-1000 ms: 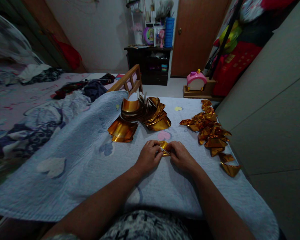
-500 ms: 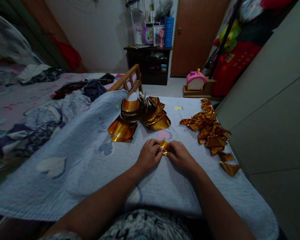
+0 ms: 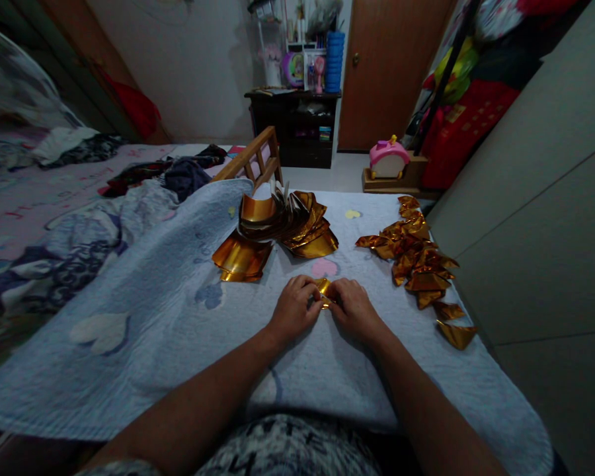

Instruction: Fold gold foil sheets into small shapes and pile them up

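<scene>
Between my two hands is a small sheet of gold foil paper (image 3: 324, 285), partly curled, with much of it hidden by fingers. My left hand (image 3: 296, 305) pinches its left side, and my right hand (image 3: 353, 307) pinches the right side. Beyond them lies a fanned stack of gold foil sheets (image 3: 245, 254), curved and showing some pale undersides. To the right, a pile of folded gold foil pieces (image 3: 416, 254) stretches along the edge of the bed cover.
A light blue quilted cover (image 3: 178, 370) with heart patterns spreads under everything. A wooden rail (image 3: 248, 155) rises behind the stack. Rumpled clothes (image 3: 186, 177) lie at the left; a pale cabinet (image 3: 535, 198) borders the right. A pink toy (image 3: 389, 160) stands farther back.
My right hand has shifted slightly left, closer to my left hand. The foil between the fingers looks flatter. The stack and the folded pile stay put.
</scene>
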`<state>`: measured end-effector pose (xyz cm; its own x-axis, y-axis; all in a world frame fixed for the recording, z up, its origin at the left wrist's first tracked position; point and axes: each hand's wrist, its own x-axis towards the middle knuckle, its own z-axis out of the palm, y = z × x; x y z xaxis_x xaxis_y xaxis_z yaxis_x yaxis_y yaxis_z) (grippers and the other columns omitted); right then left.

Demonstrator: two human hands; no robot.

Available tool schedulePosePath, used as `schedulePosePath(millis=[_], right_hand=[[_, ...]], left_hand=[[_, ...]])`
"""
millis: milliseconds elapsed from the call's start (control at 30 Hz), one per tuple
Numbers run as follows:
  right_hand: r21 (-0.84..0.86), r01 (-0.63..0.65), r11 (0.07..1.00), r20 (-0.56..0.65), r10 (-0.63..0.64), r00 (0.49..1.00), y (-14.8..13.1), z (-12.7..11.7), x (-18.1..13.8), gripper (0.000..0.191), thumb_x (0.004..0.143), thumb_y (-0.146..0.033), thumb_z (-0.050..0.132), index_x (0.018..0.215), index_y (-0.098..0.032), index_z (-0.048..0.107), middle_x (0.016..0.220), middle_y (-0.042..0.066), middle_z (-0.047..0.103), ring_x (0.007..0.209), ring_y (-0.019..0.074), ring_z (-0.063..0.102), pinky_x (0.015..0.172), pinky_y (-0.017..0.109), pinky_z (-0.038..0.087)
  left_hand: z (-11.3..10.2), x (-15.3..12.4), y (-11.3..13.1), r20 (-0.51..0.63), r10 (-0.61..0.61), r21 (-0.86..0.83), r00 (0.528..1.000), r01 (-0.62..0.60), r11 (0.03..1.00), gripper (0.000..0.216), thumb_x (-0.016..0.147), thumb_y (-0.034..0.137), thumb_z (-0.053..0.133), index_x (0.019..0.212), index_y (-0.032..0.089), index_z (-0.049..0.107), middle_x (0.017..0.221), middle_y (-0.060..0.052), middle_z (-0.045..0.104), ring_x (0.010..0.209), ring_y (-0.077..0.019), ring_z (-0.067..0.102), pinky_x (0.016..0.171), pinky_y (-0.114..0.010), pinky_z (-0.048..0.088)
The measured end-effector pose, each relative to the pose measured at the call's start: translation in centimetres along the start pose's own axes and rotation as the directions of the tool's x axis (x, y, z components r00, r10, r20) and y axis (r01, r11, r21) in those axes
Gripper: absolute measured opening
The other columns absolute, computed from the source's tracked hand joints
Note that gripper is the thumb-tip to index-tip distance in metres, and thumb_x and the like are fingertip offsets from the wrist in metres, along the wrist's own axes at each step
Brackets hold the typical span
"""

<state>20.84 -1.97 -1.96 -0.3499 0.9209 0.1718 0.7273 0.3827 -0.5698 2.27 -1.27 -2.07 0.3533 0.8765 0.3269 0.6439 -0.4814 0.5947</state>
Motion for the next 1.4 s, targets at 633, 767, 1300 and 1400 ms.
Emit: schedulePosePath(millis=[633, 767, 1300, 1400], right_hand=[[-0.092, -0.048, 0.995, -0.035, 0.045, 0.998, -0.8, 0.4, 0.0, 0.007, 0.088, -0.016, 0.055, 0.092, -0.021, 0.053, 0.096, 0.007, 0.062, 0.088, 0.0242, 0.049, 0.075, 0.036, 0.031], [-0.097, -0.042, 0.994, -0.037, 0.038, 0.999, -0.8, 0.5, -0.1, 0.009, 0.087, -0.014, 0.055, 0.093, -0.021, 0.053, 0.097, 0.007, 0.062, 0.088, 0.0246, 0.049, 0.075, 0.036, 0.031], [-0.129, -0.073, 0.989, -0.025, 0.070, 0.997, -1.6, 0.2, -0.2, 0.004, 0.091, -0.018, 0.055, 0.094, -0.020, 0.054, 0.100, 0.008, 0.062, 0.091, 0.0248, 0.049, 0.078, 0.037, 0.032], [-0.133, -0.078, 0.988, -0.015, 0.077, 0.997, -1.7, 0.2, -0.2, 0.006, 0.091, -0.017, 0.054, 0.096, -0.020, 0.054, 0.101, 0.008, 0.062, 0.092, 0.0246, 0.049, 0.078, 0.037, 0.032]], left_hand=[[-0.7, -0.4, -0.3, 0.031, 0.068, -0.067, 0.997, -0.066, 0.996, 0.016, 0.084, 0.018, 0.072, 0.099, 0.022, 0.072, 0.110, -0.006, 0.064, 0.107, -0.0231, 0.060, 0.096, -0.041, 0.051], [-0.7, -0.4, -0.5, 0.033, 0.073, -0.059, 0.997, -0.071, 0.996, 0.018, 0.082, 0.017, 0.074, 0.099, 0.022, 0.072, 0.111, -0.007, 0.064, 0.107, -0.0234, 0.060, 0.096, -0.041, 0.051], [-0.7, -0.3, -0.4, 0.048, 0.074, -0.058, 0.996, -0.071, 0.996, 0.015, 0.084, 0.018, 0.071, 0.099, 0.019, 0.070, 0.110, -0.008, 0.063, 0.107, -0.0240, 0.058, 0.096, -0.042, 0.050], [-0.7, -0.3, -0.4, 0.060, 0.075, -0.070, 0.995, -0.070, 0.995, 0.017, 0.084, 0.022, 0.073, 0.101, 0.020, 0.070, 0.110, -0.008, 0.063, 0.108, -0.0244, 0.058, 0.097, -0.042, 0.049]])
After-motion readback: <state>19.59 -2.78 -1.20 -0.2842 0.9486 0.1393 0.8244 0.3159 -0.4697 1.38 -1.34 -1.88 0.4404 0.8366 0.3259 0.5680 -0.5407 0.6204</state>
